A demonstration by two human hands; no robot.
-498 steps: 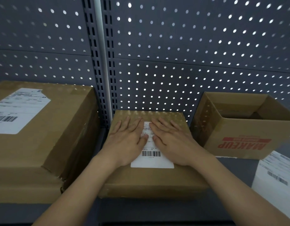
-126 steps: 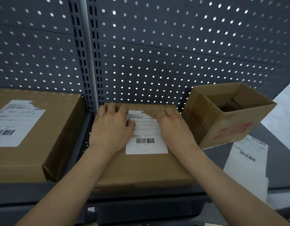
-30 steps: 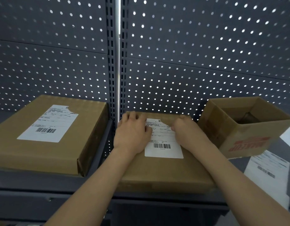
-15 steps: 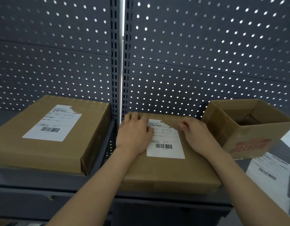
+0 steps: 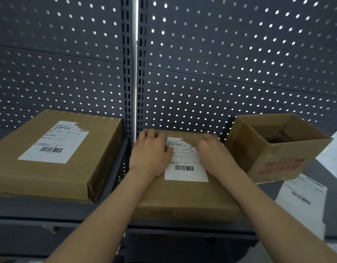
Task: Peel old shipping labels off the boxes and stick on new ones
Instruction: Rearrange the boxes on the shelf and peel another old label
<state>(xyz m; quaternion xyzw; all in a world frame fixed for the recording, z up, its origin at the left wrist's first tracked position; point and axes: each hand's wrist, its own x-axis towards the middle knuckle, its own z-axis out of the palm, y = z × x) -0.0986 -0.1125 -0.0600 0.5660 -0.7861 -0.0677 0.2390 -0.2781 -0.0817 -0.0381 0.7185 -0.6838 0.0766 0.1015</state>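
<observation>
A flat cardboard box [image 5: 186,194], matt brown and crisp-edged, lies on the grey metal shelf [image 5: 31,211] with a smooth white label [image 5: 185,168] on its lid. The left hand [image 5: 151,154] grips the box, fingers [image 5: 148,132] bent over its far edge and thumb on the label. The right hand [image 5: 213,154] curls at the label's far corner; whether it pinches paper I cannot tell. A bigger labelled box [image 5: 55,168] sits to the left and an open carton [image 5: 277,154] to the right, with loose label sheets [image 5: 304,196] before it.
</observation>
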